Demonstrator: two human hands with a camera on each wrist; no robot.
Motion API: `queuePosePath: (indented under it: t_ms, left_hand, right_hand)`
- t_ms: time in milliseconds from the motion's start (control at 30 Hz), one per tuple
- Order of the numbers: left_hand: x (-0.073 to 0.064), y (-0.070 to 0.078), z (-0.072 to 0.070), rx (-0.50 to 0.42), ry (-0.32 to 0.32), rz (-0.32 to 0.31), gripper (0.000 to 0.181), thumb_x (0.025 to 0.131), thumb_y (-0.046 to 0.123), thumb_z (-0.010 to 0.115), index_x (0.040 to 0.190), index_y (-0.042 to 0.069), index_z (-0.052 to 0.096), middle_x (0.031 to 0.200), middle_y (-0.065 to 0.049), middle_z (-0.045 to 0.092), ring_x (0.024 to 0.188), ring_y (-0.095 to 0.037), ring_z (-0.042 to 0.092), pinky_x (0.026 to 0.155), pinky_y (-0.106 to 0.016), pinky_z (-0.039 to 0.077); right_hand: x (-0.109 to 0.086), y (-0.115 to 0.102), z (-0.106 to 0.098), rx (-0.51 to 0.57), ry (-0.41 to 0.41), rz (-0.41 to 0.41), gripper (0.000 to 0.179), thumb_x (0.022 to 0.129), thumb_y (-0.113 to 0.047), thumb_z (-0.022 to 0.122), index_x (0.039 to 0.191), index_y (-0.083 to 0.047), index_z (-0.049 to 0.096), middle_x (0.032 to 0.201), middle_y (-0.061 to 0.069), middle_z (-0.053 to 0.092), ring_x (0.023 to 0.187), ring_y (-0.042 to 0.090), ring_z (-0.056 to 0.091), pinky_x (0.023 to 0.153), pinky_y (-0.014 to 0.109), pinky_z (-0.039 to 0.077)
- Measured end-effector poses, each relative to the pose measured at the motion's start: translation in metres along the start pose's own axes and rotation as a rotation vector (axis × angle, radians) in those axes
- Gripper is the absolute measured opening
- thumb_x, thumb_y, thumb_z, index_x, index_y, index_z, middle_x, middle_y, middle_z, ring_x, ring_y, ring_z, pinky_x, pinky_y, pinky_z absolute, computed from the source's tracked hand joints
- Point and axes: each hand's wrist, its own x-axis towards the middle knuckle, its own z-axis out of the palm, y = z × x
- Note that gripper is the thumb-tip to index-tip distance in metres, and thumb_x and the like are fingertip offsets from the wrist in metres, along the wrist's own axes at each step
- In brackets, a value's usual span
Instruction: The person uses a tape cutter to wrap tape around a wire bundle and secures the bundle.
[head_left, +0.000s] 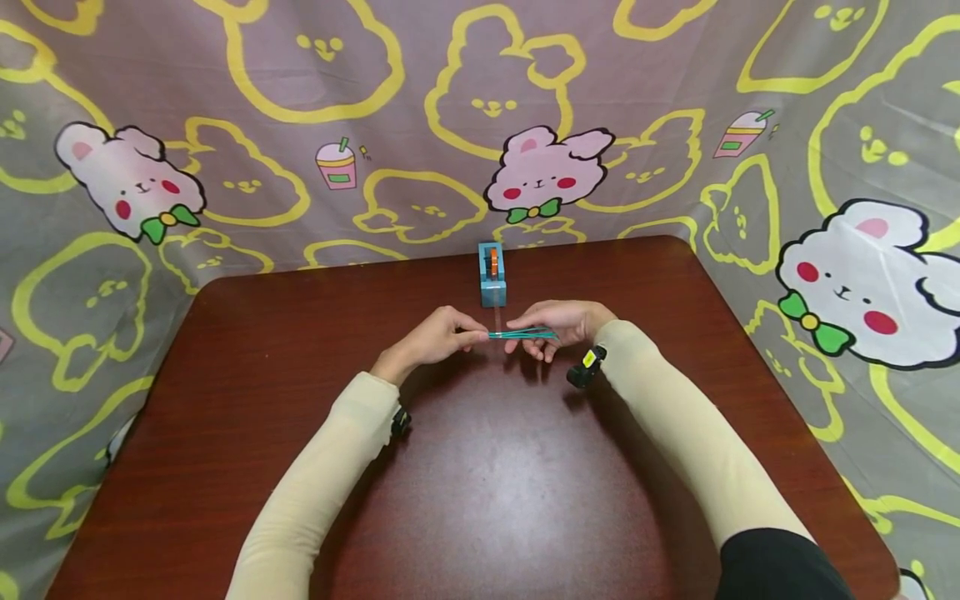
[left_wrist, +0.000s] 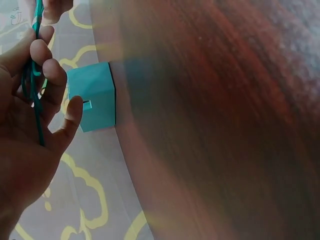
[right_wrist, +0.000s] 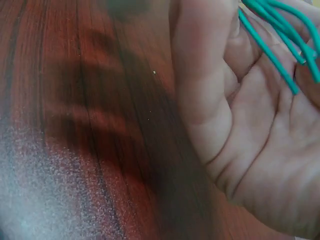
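Pinching the left end of the green wires (head_left: 534, 332), the left hand (head_left: 438, 337) keeps thumb and fingertips together in the head view. The right hand (head_left: 564, 319) is half spread, thumb and fingers parted on either side of the wires. A strip of tape (head_left: 497, 317) runs from the tape dispenser (head_left: 492, 293) to the wires, above the table (head_left: 517, 483). In the left wrist view, the wires run down along the right palm; fingertip contact cannot be told. In the right wrist view, loose wire ends lie over the right palm, fingers slightly bent.
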Motion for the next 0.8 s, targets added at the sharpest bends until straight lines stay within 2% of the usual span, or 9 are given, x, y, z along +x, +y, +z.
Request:
queuePosePath:
  t_ms: [167, 400, 567, 700, 800]
  left_hand:
    - [-0.001, 0.002, -0.001, 0.043, -0.008, 0.014, 0.018, 0.097, 0.012, 0.068, 0.104, -0.002, 0.078, 0.076, -0.019, 0.068, 0.066, -0.017, 0.056, 0.056, -0.024, 0.038]
    - [-0.002, 0.007, -0.002, 0.160, 0.020, 0.041, 0.018, 0.096, 0.014, 0.070, 0.105, 0.001, 0.079, 0.076, -0.012, 0.070, 0.064, -0.011, 0.055, 0.056, -0.025, 0.041]
    - [-0.002, 0.008, -0.002, 0.220, 0.037, 0.037, 0.018, 0.097, 0.017, 0.069, 0.106, 0.005, 0.080, 0.077, -0.008, 0.072, 0.063, -0.010, 0.056, 0.056, -0.026, 0.043]
    - [-0.003, 0.007, -0.002, 0.247, 0.045, 0.023, 0.018, 0.097, 0.019, 0.070, 0.108, 0.009, 0.080, 0.078, -0.004, 0.073, 0.064, -0.012, 0.059, 0.056, -0.026, 0.044]
    - [-0.003, 0.007, -0.003, 0.233, 0.034, 0.002, 0.019, 0.097, 0.020, 0.069, 0.109, 0.009, 0.080, 0.081, -0.005, 0.075, 0.066, -0.014, 0.061, 0.057, -0.026, 0.044]
  right_hand:
    - [-0.001, -0.003, 0.003, 0.041, 0.004, 0.015, 0.044, 0.107, -0.030, 0.050, 0.114, 0.010, 0.068, 0.065, 0.007, 0.058, 0.054, 0.012, 0.055, 0.052, 0.027, 0.053]
    - [-0.006, -0.010, 0.010, 0.065, 0.069, 0.020, 0.046, 0.106, -0.028, 0.054, 0.119, 0.015, 0.061, 0.065, 0.003, 0.058, 0.049, 0.008, 0.051, 0.049, 0.022, 0.048]
    - [-0.011, -0.013, 0.014, 0.065, 0.100, 0.005, 0.049, 0.104, -0.025, 0.059, 0.125, 0.019, 0.056, 0.065, 0.003, 0.057, 0.048, 0.007, 0.048, 0.047, 0.020, 0.044]
    - [-0.014, -0.015, 0.019, 0.015, 0.148, -0.040, 0.046, 0.104, -0.022, 0.060, 0.124, 0.020, 0.056, 0.063, 0.002, 0.056, 0.047, 0.007, 0.045, 0.045, 0.019, 0.039]
    - [-0.016, -0.016, 0.025, -0.103, 0.198, -0.094, 0.042, 0.104, -0.021, 0.059, 0.119, 0.018, 0.061, 0.063, 0.001, 0.056, 0.047, 0.007, 0.044, 0.045, 0.021, 0.037]
